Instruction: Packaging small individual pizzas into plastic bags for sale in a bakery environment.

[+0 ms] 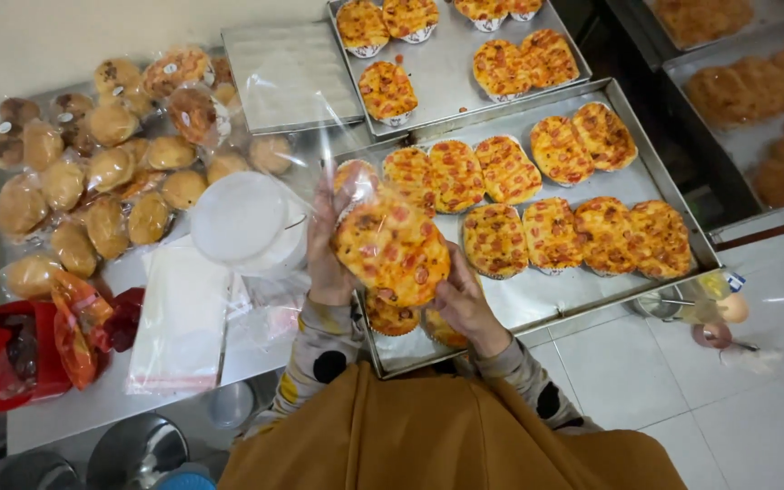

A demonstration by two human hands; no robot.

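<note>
Head view, pizza bun (392, 254) between both hands' grip

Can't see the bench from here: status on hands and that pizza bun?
Left hand holds clear bag. Right hand holds pizza bun, partly inside it. Metal tray beneath; nothing blocking.

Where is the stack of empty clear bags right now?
In the head view, the flat stack of clear bags lies on the table left of the left hand, below the white round lids.

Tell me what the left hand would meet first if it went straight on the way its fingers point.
The left hand, holding the bagged pizza bun, points up the table; it would probably first meet the clear bag's open top, then the empty steel tray. Depth is unclear.
</note>
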